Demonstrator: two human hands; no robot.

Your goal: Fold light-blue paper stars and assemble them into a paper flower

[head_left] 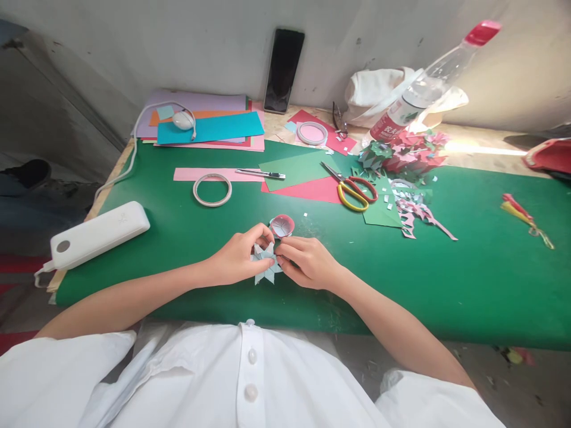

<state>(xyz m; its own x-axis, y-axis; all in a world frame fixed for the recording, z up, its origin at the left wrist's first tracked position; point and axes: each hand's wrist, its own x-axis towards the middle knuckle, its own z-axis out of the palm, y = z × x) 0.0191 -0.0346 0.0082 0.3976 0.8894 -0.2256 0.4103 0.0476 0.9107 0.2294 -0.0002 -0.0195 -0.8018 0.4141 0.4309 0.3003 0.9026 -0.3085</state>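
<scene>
A pale blue paper flower (pixel 266 273) with pointed petals is between my two hands, close to the front edge of the green table. My left hand (pixel 243 257) is closed on it, thumb across the petals and fingers curled behind. From the other side my right hand (pixel 308 261) pinches at the flower's right edge; its fingertips are partly hidden. Just beyond my fingers stands a small round pink paper cup (pixel 282 226) with a pale inside. Whether my fingers touch this cup I cannot tell.
Scissors (pixel 352 189) with red and yellow handles, a utility knife (pixel 261 173) and a tape roll (pixel 212 190) lie ahead. Paper scraps (pixel 417 214), paper flowers (pixel 413 151) and a bottle (pixel 423 89) are at right. A white power bank (pixel 100 235) lies left; a phone (pixel 284 71) leans behind.
</scene>
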